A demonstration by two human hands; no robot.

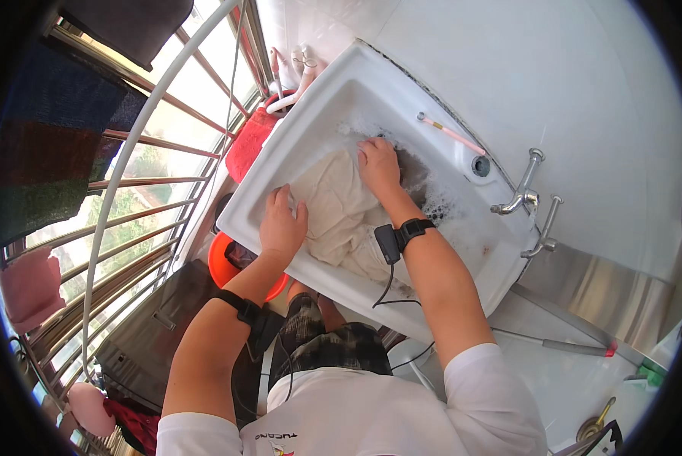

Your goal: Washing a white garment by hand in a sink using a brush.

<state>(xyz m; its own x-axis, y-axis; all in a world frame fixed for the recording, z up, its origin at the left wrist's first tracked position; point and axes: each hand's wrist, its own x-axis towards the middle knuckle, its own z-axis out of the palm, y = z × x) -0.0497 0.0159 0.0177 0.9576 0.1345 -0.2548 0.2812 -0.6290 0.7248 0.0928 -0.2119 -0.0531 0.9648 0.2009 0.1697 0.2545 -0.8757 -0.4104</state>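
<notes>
A wet, off-white cloth (335, 199) lies spread in a white ceramic sink (318, 134) with grey, sudsy water around its right side. At the cloth's left edge, over the near left side of the sink, my left hand (284, 222) has its thumb apart from its fingers. My right hand (380, 165) rests at the cloth's upper right edge beside the foam, its fingers bent; whether they pinch any fabric cannot be told. A pink-handled brush or similar tool (452, 135) lies on the sink's back ledge near the round hole.
Two metal taps (523, 196) stick out from the wall at the right. Left of the sink are a red cloth (251, 145) and an orange basin (221, 259) holding dark fabric. Metal window bars (164, 145) and a grey hose (116, 165) run along the left. Cables hang from both arm straps.
</notes>
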